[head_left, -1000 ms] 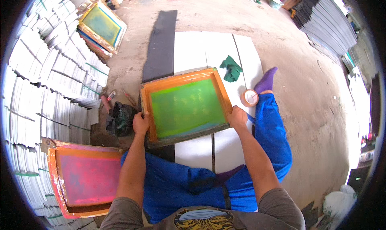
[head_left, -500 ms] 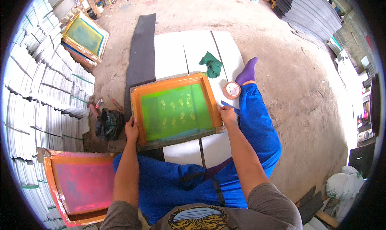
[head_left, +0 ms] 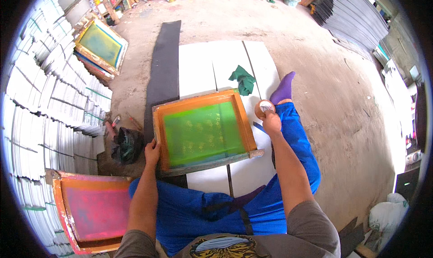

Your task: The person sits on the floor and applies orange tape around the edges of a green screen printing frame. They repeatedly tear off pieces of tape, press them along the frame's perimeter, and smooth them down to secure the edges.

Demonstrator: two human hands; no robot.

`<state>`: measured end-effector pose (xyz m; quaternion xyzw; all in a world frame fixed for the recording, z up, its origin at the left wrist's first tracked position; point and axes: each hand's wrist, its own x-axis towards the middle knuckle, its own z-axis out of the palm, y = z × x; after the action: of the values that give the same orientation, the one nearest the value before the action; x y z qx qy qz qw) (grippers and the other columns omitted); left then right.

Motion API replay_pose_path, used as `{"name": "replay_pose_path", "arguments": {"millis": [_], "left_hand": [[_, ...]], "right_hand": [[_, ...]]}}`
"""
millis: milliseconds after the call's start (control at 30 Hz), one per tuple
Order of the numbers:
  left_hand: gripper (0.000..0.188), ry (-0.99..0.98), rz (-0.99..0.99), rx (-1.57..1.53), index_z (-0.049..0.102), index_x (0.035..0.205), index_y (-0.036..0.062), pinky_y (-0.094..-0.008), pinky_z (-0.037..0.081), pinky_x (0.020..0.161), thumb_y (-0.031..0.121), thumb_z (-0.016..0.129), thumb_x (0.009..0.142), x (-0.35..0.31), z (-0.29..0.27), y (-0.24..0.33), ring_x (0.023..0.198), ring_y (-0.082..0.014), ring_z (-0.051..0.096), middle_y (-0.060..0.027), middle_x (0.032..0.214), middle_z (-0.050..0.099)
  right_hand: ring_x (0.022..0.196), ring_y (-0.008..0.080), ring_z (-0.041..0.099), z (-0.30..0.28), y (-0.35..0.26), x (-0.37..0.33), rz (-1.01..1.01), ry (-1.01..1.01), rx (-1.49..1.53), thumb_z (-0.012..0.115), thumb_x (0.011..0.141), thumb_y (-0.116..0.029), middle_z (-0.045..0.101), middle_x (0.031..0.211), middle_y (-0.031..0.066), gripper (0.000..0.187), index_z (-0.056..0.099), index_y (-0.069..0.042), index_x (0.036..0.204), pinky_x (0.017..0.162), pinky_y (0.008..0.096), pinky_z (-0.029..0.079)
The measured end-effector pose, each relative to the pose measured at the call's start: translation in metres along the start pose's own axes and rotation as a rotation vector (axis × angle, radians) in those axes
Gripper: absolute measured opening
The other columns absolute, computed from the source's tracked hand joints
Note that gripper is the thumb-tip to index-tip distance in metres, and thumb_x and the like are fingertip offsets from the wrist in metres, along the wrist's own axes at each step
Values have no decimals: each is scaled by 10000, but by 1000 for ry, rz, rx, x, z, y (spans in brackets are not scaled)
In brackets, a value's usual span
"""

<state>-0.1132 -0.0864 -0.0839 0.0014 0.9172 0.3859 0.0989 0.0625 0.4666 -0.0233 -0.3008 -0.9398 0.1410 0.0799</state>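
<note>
A wooden-framed printing screen (head_left: 198, 131) with green mesh and faint yellowish flower marks lies over white boards (head_left: 234, 59) before me. My left hand (head_left: 152, 153) is closed on the frame's left edge. Beyond the frame's right side, my right hand (head_left: 272, 122) has its fingers at the hole and rim of a brown tape roll (head_left: 260, 111), gripping it where it sits. A crumpled dark green cloth (head_left: 244, 81) lies past the screen's far right corner. Partly under my right wrist, a thin blue strip (head_left: 258, 127) rests beside the frame.
At my left lie a pink-meshed screen (head_left: 94, 208) and a black plastic bag (head_left: 126, 145), near tall stacks of white sheets (head_left: 40, 118). My outstretched leg with its purple sock (head_left: 283, 89) borders the boards on the right. A long black strip (head_left: 163, 64) runs along their left.
My right hand has let go of the screen frame's right edge and moved up to the tape roll. My left hand keeps its hold. The whole view has shifted slightly.
</note>
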Motion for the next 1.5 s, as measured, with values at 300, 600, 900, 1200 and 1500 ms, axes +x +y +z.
{"name": "replay_pose_path", "arguments": {"millis": [300,600,900,1200,1500], "left_hand": [[446,-27,407,-346,644,1297,13,-417,479,1038,300,712,962,-53,3,173,1184,-326,646,-195,1271,678],[514,-94,872,-336,584,1360,30,-439,478,1046,233,752,919,-143,-2,289,1209,-377,608,-222,1301,620],[238,-32,749,-461,654,943,7,-363,539,843,81,837,809,-162,-5,270,941,-254,675,-120,982,683],[160,-280,468,-681,660,880,-15,-265,545,731,73,793,891,-157,14,245,784,-98,653,-67,871,715],[160,-458,364,-796,714,972,-63,-260,556,726,64,781,901,-156,12,229,802,-90,658,-62,908,734]], "right_hand": [[831,346,684,-91,-88,-63,-255,-50,564,798,843,-126,692,964,183,264,677,9,1035,761,431,539],[920,338,667,-141,-160,-136,-436,-194,676,799,844,-95,676,1019,179,305,656,23,1087,798,408,521],[721,232,596,-137,-165,-156,-553,-137,650,819,832,-89,620,891,124,302,630,26,1038,656,350,488],[920,337,608,-147,-160,-166,-753,97,394,811,836,-181,657,980,155,331,671,-15,1086,829,437,491],[1137,411,601,-142,-155,-170,-650,-318,638,749,901,-258,638,1172,222,470,592,-40,1286,961,481,493]]}}
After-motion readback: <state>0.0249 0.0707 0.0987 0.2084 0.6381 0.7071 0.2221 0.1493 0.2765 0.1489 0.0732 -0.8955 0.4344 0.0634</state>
